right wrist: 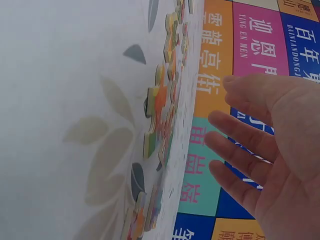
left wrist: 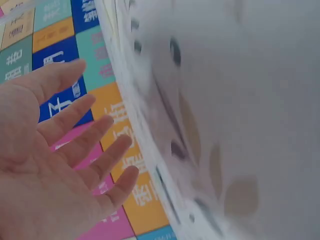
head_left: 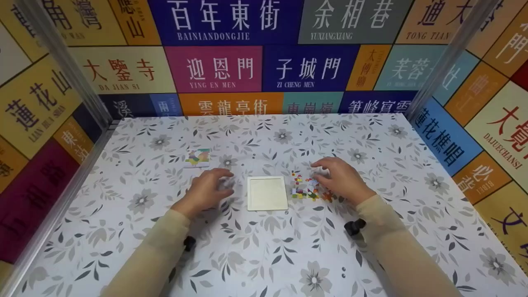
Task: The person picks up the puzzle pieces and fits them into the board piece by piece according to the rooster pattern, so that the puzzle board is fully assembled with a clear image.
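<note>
2 sleeves — puzzle pieces beside tray; card, lettered wall farther back.

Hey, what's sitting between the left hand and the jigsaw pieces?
The square cream puzzle tray lies between the left hand and the jigsaw pieces, as the head view shows.

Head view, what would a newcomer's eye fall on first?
Probably the wall of bright signs behind the table. Next, the pale tray near mid-table, with small colourful pieces scattered just to its right. A colourful card lies farther back, left of the tray.
</note>
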Demonstrator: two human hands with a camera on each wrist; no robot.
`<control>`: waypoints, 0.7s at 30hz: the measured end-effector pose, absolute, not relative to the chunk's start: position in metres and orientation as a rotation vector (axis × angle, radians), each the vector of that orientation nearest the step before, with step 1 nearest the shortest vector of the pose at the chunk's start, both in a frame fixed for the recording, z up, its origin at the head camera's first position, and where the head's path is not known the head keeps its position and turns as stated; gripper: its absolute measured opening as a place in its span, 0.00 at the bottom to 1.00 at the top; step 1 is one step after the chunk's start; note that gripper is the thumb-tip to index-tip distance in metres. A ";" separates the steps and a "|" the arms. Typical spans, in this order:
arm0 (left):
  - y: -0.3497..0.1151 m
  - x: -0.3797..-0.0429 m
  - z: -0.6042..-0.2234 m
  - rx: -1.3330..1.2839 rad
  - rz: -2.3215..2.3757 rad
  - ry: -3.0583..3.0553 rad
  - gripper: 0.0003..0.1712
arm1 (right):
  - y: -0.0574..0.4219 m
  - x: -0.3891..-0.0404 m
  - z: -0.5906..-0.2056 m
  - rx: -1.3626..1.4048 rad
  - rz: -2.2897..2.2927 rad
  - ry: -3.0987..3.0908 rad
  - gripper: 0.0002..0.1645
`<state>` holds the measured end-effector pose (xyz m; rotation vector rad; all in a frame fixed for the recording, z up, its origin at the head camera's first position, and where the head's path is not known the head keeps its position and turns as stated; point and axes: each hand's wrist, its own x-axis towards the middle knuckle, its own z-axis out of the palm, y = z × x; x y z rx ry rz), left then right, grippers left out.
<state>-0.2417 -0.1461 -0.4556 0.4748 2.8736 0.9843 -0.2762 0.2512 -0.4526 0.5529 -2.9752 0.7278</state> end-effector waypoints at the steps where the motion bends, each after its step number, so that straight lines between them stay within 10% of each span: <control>1: -0.142 -0.242 -0.457 0.500 0.997 2.848 0.28 | 0.251 -0.276 -0.452 0.557 0.739 -2.980 0.22; 21: -0.113 -0.239 -0.458 0.727 0.891 2.696 0.36 | 0.231 -0.296 -0.458 0.756 0.808 -3.070 0.18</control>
